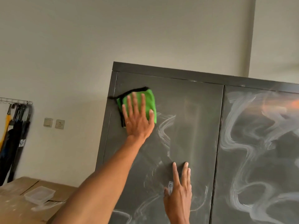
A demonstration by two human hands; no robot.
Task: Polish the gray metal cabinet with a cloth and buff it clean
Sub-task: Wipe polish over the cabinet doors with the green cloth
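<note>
1. My left hand (137,117), fingers spread flat, presses a folded green cloth (137,102) with black edging onto the gray metal cabinet (194,126), upper-left corner of its left door.
2. My right hand (178,198), open and flat, rests on the same door, lower right of the left.
3. The matte surface carries wavy white polish smears (239,143) right of both hands.

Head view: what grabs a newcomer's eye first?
The bright green cloth, pressed flat under the left hand near the top-left corner of the gray cabinet. Next, white swirling polish streaks across the right-side door. The right hand rests lower on the left-side door.
</note>
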